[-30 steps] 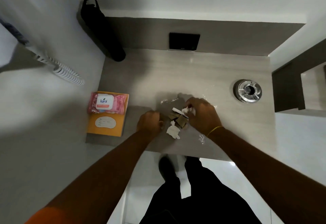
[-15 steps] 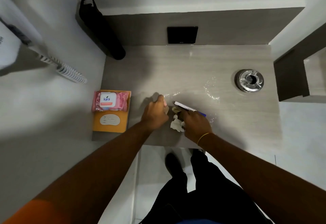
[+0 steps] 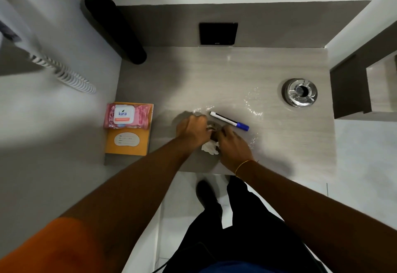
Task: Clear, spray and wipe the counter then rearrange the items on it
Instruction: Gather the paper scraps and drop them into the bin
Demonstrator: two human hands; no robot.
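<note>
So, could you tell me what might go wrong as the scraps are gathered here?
The marker lies loose just beyond both hands, so a sweep could roll it off. Droplets glisten on the counter, so the white scrap at the front edge might get soggy or drop to the floor.

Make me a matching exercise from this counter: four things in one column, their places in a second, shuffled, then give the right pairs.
Things:
1. marker
2. wipes pack
3. metal ashtray
4. crumpled tissue

Places:
A. alone near the counter's right end
B. on top of the orange notebook
C. between the two hands, near the front edge
D. lying flat just beyond the right hand

Pairs: 1-D, 2-B, 3-A, 4-C
</note>
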